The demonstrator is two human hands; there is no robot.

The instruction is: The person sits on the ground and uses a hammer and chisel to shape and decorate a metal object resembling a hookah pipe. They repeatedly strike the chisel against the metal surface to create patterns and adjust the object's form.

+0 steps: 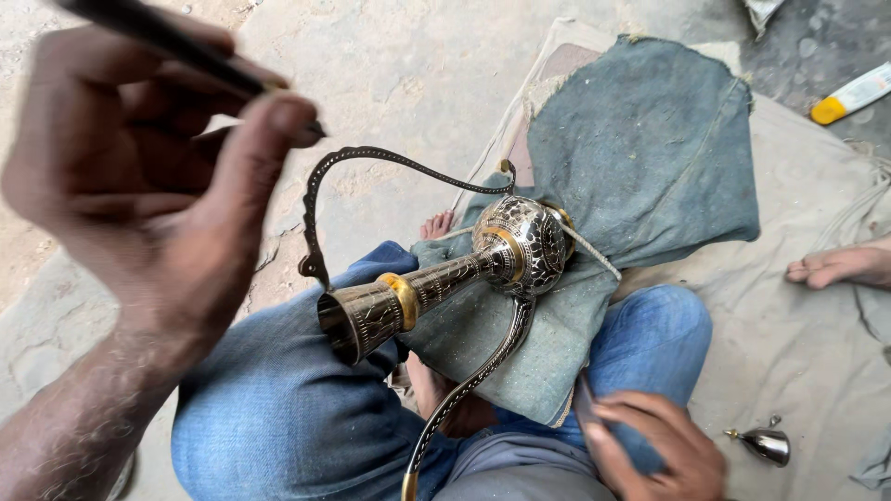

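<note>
An engraved metal ewer (520, 246), dark with brass bands, lies on its side across a blue-grey cloth (650, 148) on my lap. Its flared neck (357, 320) points toward me. A thin curved handle (371, 156) arches over it and a long curved spout (473, 380) runs down beneath. My left hand (139, 176) is raised close to the camera, left of the ewer, pinching a slim dark tool (167, 37). My right hand (654, 450) rests with curled fingers on my jeans-covered knee, below the cloth's edge. A thin grey piece shows at its fingertips.
A small bell-shaped metal piece (766, 443) lies on the beige mat (798, 334) at the right. Another person's bare foot (840, 264) rests on that mat. A white tube with a yellow cap (854, 93) lies at the top right. Cracked concrete floor (390, 65) spreads to the left.
</note>
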